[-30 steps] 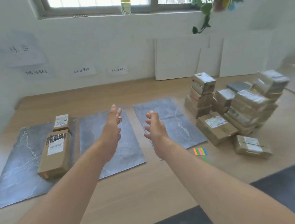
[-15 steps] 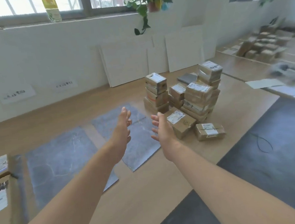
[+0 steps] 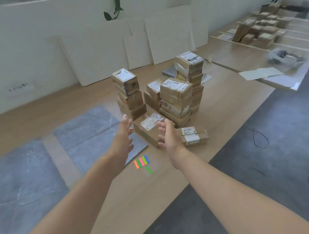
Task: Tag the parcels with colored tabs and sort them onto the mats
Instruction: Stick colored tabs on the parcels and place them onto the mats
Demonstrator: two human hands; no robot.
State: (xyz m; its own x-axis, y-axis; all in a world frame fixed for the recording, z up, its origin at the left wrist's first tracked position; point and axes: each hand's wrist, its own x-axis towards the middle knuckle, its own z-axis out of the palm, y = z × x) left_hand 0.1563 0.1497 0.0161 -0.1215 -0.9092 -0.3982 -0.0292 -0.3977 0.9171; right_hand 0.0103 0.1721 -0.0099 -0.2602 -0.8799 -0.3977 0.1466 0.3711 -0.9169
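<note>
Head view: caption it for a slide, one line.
Left hand and right hand, both open, reach toward a flat parcel before the parcel stacks; colored tabs lie nearby.

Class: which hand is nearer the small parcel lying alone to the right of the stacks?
Right. The right hand is just left of the small parcel; the left hand is farther left, on the other side of the flat parcel between the hands.

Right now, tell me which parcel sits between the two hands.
The low parcel lying in front of the stacks, white label up: the left hand and right hand flank it. The strapped parcel lies outside the right hand; the rest are stacked.
</note>
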